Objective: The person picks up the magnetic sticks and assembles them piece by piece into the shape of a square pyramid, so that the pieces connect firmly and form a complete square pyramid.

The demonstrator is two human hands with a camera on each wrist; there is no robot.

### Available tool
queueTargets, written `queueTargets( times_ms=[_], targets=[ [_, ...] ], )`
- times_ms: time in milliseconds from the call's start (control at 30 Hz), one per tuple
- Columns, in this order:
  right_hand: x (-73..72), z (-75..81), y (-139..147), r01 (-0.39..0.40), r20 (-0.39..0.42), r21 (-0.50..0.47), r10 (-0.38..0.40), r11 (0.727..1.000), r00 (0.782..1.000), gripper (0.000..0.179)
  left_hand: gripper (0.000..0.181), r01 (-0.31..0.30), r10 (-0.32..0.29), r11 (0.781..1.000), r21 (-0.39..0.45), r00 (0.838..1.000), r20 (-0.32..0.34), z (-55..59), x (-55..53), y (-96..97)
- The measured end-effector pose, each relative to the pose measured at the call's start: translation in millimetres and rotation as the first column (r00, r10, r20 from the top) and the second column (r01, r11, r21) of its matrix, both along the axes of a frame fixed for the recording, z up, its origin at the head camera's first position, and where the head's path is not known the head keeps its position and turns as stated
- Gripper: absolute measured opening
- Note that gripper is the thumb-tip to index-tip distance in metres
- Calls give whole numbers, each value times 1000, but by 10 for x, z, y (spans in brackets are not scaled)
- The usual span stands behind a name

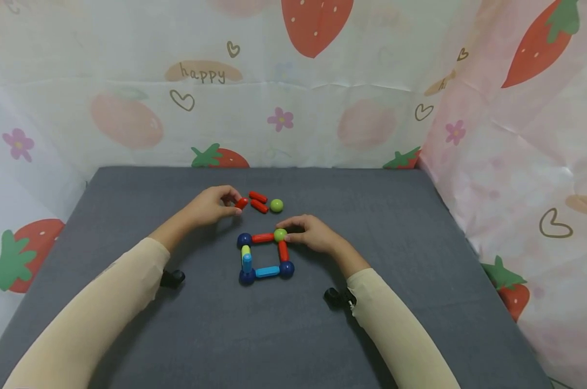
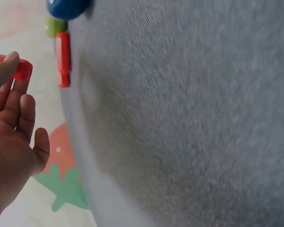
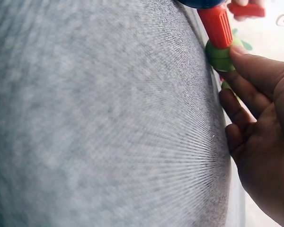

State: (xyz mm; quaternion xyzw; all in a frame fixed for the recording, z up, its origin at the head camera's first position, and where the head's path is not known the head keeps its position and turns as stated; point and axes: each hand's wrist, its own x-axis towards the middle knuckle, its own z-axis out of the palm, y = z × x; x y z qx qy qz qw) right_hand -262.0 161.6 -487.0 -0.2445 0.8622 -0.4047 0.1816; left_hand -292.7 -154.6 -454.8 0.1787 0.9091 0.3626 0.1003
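Observation:
Between thumb and fingertips my left hand (image 1: 214, 205) pinches a short red rod (image 1: 242, 203), held above the cloth. My right hand (image 1: 314, 233) holds the green ball (image 1: 281, 235) at the far right corner of a square frame. Two red rods (image 1: 263, 237) meet at that ball. Dark blue balls (image 1: 287, 269) form the other corners, a light blue rod (image 1: 267, 272) makes the near side and a yellow-green rod (image 1: 245, 251) the left side. Another light blue rod (image 1: 247, 262) stands up from the near left ball. In the right wrist view, the thumb presses the green ball (image 3: 219, 56).
Behind the frame lie two loose red rods (image 1: 258, 201) and a loose green ball (image 1: 276, 205). A grey cloth (image 1: 293, 335) covers the table, with a strawberry-print curtain (image 1: 312, 108) at the back and sides. Black wrist cameras (image 1: 336, 297) hang beneath both sleeves.

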Motion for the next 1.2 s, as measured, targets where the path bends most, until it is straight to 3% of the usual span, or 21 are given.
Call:
queueTargets(
  times_ms=[267,500,633,767,1200],
  targets=[
    [-7,-15,12,-3,-7,3,3,1000,1000,33,30,-12,6,993,115,999,50,89,208,22],
    [-1,-17,10,3,5,-1,-3,1000,1000,33,34,-40,21,985,168,993,118,-25,338,36],
    [-6,-22,8,0,1,-2,0,1000,1000,33,32,-27,0,981,191,990,144,-92,401,46],
    [-15,-24,8,-3,0,-2,3,1000,1000,33,31,1,-33,980,198,987,156,-141,437,57],
    [-12,-16,12,-2,2,4,2,1000,1000,33,33,3,-36,981,193,985,171,-175,451,72]
  ],
)
